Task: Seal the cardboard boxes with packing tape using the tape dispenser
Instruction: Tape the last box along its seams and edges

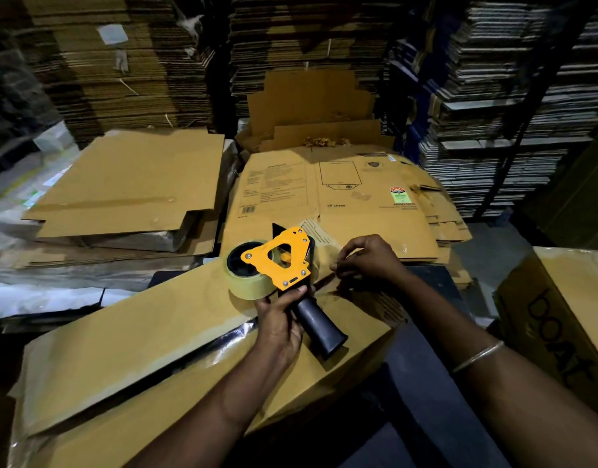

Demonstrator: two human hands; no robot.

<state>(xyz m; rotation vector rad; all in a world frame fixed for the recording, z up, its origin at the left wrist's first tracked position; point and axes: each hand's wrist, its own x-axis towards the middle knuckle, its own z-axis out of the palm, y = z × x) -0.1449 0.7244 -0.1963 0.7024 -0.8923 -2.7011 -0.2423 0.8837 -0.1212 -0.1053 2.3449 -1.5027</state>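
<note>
Left hand point(280, 320) grips the tape dispenser point(277, 261) while right hand point(368, 258) pinches the tape end, probably next pressed onto the cardboard box point(155, 332).

Both forearms are bare, no sleeves in view, no gloves on the left hand point(280, 327) or right hand point(370, 256); one thin metallic bangle point(478, 357) encircles the right forearm behind the wrist.

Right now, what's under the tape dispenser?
The tape dispenser, held by the left hand, sits over a flattened cardboard box. The cardboard directly beneath its roll and handle is covered.
</note>
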